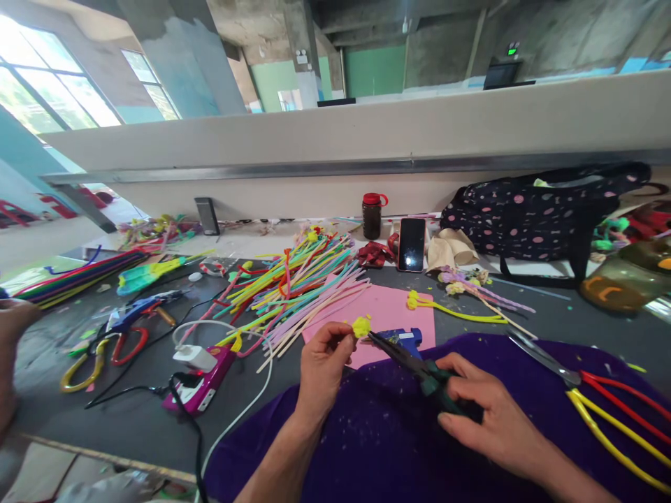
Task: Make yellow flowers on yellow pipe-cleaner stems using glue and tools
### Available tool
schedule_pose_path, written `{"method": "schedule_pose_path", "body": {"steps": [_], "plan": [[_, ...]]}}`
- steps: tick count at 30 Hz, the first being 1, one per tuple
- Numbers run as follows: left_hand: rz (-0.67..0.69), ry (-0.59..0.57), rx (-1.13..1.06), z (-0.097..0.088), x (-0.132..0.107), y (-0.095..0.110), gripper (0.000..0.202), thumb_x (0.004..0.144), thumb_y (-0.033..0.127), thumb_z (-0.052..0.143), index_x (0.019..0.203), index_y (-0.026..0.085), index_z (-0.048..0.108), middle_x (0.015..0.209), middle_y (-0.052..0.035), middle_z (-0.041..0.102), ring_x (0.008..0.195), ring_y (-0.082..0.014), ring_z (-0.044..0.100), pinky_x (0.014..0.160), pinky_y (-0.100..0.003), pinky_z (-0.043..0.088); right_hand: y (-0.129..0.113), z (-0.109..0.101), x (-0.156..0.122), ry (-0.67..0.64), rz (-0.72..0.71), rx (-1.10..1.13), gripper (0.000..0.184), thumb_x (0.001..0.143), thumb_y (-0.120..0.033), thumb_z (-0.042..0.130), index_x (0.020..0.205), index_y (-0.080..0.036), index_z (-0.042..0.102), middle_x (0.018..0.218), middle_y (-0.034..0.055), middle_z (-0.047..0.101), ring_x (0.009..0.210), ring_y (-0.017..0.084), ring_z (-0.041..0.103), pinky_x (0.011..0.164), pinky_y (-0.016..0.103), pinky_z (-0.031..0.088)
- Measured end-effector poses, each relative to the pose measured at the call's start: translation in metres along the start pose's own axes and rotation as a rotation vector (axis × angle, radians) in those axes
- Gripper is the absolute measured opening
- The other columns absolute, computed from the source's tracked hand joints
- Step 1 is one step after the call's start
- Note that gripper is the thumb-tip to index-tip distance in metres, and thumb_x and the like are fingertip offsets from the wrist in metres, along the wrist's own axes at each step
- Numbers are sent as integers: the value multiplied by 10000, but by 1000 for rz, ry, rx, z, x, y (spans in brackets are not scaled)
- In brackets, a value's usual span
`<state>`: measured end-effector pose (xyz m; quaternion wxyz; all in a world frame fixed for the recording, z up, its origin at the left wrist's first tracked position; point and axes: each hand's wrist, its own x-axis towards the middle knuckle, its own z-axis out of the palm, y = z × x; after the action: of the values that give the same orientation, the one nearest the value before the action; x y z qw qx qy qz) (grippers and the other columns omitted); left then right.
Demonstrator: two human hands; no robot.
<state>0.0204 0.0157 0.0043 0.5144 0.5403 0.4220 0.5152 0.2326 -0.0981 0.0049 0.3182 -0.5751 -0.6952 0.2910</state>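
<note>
Near the middle, my left hand (328, 356) pinches a small fluffy yellow pipe-cleaner flower (361, 326) between thumb and fingertips. My right hand (482, 402) is wrapped round the dark green handles of long-nose pliers (401, 356). The tips of the pliers point left and lie right beside the flower; whether they touch it I cannot tell. Behind them a blue glue gun (406, 341) lies on a pink sheet (356, 307). A yellow pipe-cleaner piece with round heads (451, 307) lies to its right. Under both hands spreads a purple cloth (367, 426).
Behind my left hand lies a heap of coloured pipe cleaners (304, 279). Large red-and-yellow-handled scissors (576, 381) rest at right. A magenta power strip (204, 384) with cables lies at left. Behind are a phone (412, 244), a bottle (372, 218) and a bag (524, 216). Another person's hand (13, 328) shows at far left.
</note>
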Motion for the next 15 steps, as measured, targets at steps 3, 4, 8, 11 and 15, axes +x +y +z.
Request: {"method": "schedule_pose_path", "body": {"steps": [3,4,8,11,15], "plan": [[-4,11,19,0,0,1,128,664,249,622,757,164,600,597,29,560,520,-84,477,469,-186,396,0,-1,0,6,1,9,183,672,-181,574,596,-175,408,945,36,495,811,170,527,690,255,395],[-4,14,24,0,0,2,129,661,248,622,758,165,601,596,30,560,520,-84,478,470,-186,396,0,-1,0,6,1,12,183,671,-180,573,595,-175,407,941,36,496,811,170,526,689,255,395],[20,1,49,-1,0,1,128,671,247,613,770,167,600,610,28,556,541,-90,486,478,-188,400,2,-1,0,2,3,22,197,664,-177,579,588,-175,398,933,32,497,795,165,526,684,253,392],[48,-16,81,-2,0,0,110,690,245,605,767,167,594,616,29,547,541,-87,477,478,-186,391,2,0,1,5,11,28,201,666,-174,581,586,-173,397,928,29,496,787,159,524,683,251,389],[69,-28,112,-3,0,-2,98,704,238,598,776,172,590,632,30,549,541,-81,467,486,-183,385,0,1,1,6,0,41,198,671,-151,573,577,-172,400,888,28,505,783,156,518,666,244,383]]}}
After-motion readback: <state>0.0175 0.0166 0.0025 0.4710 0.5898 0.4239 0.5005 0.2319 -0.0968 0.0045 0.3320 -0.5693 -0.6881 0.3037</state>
